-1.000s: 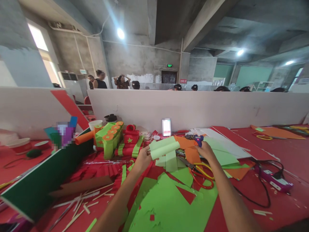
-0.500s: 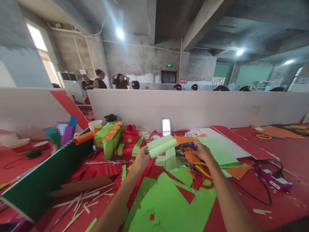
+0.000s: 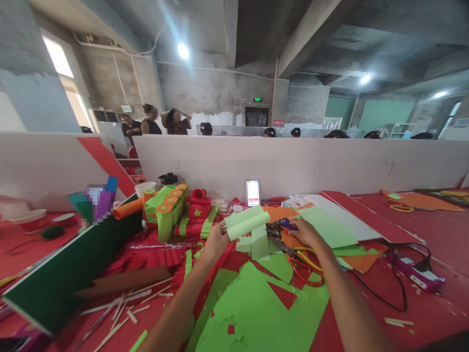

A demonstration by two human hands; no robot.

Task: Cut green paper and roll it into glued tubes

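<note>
My left hand (image 3: 219, 235) is closed on the left end of a sheet of pale green paper (image 3: 246, 223), which curves over into a loose roll above the table. My right hand (image 3: 305, 231) has its fingers closed at the blue-purple handle of a dark tool (image 3: 280, 224), whose exact kind is hard to make out. The tool lies low, just right of the roll. Orange-and-yellow-handled scissors (image 3: 293, 252) rest below my right hand. Under the roll are pale green strips (image 3: 260, 243). Bright green sheets (image 3: 256, 308) with cut edges spread between my forearms.
Green and orange paper boxes (image 3: 168, 208) and red paper pieces with a star (image 3: 198, 212) stand left. A phone (image 3: 252, 192) leans against the white partition (image 3: 311, 164). A dark green board (image 3: 73, 266) stands at left; a purple power strip (image 3: 419, 275) with cable lies right.
My right hand and the blue-handled tool have shifted slightly to the left, nearer the roll. The left hand keeps its hold on the paper, almost unmoved.
</note>
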